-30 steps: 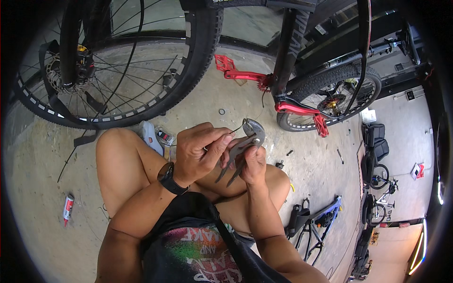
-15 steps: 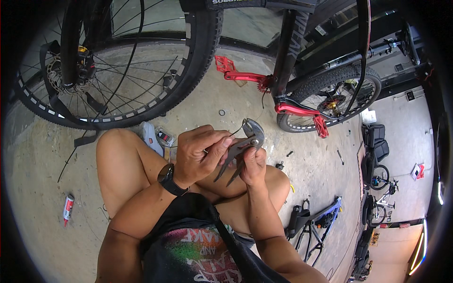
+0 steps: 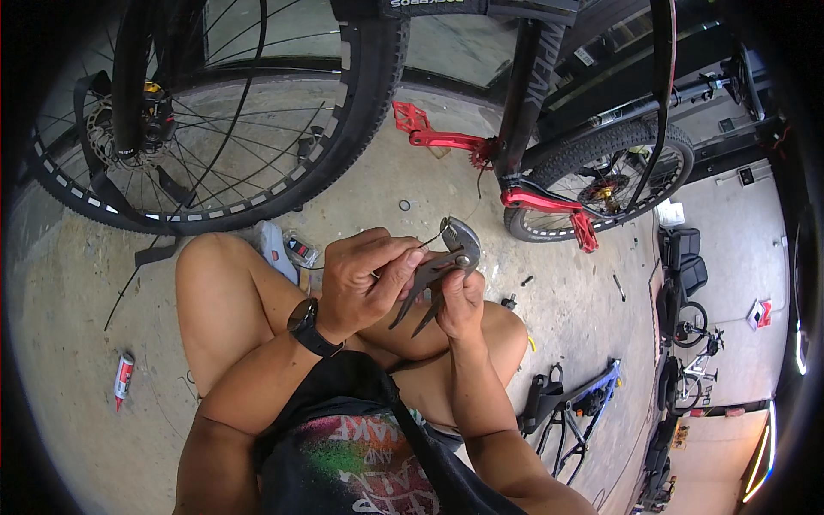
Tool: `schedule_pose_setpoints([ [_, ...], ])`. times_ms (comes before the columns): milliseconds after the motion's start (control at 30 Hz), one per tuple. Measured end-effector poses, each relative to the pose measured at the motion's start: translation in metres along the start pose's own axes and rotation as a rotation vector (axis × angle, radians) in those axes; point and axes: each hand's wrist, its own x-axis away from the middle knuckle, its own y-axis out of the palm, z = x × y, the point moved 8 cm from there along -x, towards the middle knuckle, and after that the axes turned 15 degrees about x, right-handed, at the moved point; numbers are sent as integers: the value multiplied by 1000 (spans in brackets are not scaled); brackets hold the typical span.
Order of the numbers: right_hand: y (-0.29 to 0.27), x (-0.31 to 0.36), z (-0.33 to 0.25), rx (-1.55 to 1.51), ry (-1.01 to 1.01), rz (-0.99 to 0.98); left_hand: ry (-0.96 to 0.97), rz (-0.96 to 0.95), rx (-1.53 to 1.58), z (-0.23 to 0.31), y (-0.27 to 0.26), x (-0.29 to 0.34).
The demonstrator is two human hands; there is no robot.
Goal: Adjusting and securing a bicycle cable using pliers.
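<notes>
Not much is changed over the last second: the pliers [image 3: 464,242] have been turned and lowered a touch, and the fingers of the right grip [image 3: 463,302], seen beside the handles a second ago, are now mostly hidden. Against the last half second almost no shift is seen. The thin cable [image 3: 433,239] is now shown in a cleaner line to the jaw tips. Judged from that, the cable end is being steadied at the tool, with little headway made yet. Left grip [image 3: 365,276]: cable pinched between thumb and fingers close to its end. Right grip: pliers grasped near the pivot, thumb on the near side; how hard the handles are being squeezed can't be told. Whether the cable is actually bitten between the jaws can't be told either; contact looks likely. Both things are held up over the crossed legs [image 3: 219,287], short of the bike's red crank arm [image 3: 451,139]. Pliers' long axis is slanted: handle ends toward the body and left, head away and right, jaw mouth turned back up-left toward the cable. Handles are spread apart at their ends. Cable's exposed length is run from the left fingertips away and right, across the mouth side of the head.
</notes>
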Motion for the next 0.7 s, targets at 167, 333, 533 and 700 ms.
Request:
schedule_pose_setpoints([
  [167, -3, 1, 0, -12, 19, 3, 14, -28, 25, 5, 3, 0],
  [333, -5, 2, 7, -25, 28, 36, -27, -130, -61, -1, 7, 0],
  [533, 1, 6, 15, 61, 174, -16, 34, -138, 28, 0, 15, -6],
  [700, 9, 11, 14, -11, 257, 39, -114, -264, 77, 3, 10, -6],
])
